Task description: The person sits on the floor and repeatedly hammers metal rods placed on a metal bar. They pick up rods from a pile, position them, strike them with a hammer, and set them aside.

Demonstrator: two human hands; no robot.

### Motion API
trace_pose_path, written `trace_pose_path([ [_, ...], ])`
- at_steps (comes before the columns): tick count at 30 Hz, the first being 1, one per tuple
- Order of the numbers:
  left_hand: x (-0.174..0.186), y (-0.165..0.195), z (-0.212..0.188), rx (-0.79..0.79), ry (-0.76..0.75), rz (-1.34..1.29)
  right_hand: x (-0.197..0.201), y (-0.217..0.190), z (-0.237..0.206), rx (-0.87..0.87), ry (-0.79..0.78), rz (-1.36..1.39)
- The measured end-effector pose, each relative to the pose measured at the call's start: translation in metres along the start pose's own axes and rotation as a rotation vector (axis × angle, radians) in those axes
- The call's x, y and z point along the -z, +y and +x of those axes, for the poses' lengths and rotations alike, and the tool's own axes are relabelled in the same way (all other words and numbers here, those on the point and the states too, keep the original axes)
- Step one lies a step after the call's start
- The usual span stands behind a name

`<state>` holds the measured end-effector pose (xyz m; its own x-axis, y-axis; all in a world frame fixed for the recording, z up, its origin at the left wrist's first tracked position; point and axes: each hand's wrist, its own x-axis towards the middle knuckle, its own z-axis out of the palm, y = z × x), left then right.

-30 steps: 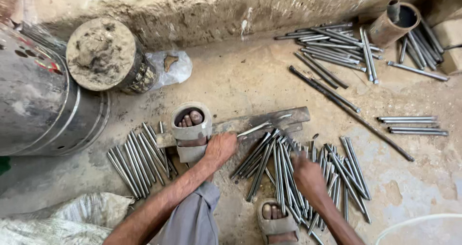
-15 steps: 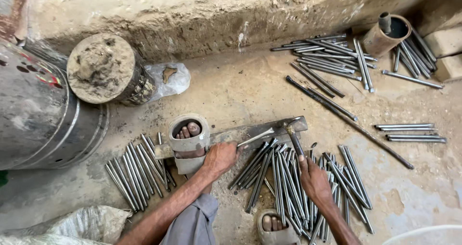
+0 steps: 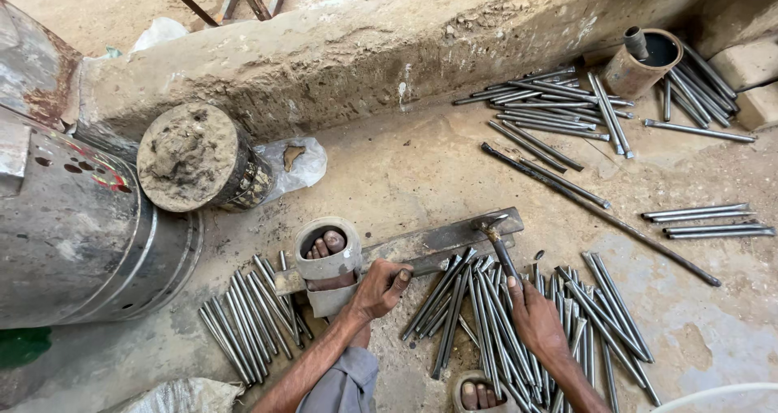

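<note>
Hammer [image 3: 496, 243]: slim dark handle, small metal head; long axis runs from lower right up to upper left, head resting on the flat steel bar [image 3: 438, 247]. Right hand [image 3: 535, 320] is clenched on the handle's lower end. Left hand [image 3: 379, 287] is curled at the bar's near edge, apparently pinching a thin rod, partly hidden. Grey round rods [image 3: 519, 332] lie fanned beneath on dusty concrete.

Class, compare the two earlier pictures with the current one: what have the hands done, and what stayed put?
The right hand has taken up a hammer from among the rods and brought its head onto the flat steel bar. The left hand stays on the near edge of that bar. The foot on the bar, the loose rods and the drum have not moved.
</note>
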<state>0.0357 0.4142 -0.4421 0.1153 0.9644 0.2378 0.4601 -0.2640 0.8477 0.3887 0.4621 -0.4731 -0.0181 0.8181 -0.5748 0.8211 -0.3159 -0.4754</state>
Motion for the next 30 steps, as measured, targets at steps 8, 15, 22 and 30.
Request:
trace_pose_path([
  [8,0.005,0.010,0.006,0.118,-0.114,-0.034,-0.009,0.009,0.003,0.037,0.025,0.042],
  [15,0.006,0.014,0.009,0.107,-0.122,-0.045,-0.016,0.013,0.005,0.031,0.022,0.052],
  [22,-0.002,0.009,0.015,0.373,-0.219,0.200,-0.007,0.001,-0.002,0.005,0.024,0.073],
  [30,-0.014,0.022,0.031,0.490,-0.371,0.679,0.009,-0.007,-0.027,0.064,0.013,0.014],
])
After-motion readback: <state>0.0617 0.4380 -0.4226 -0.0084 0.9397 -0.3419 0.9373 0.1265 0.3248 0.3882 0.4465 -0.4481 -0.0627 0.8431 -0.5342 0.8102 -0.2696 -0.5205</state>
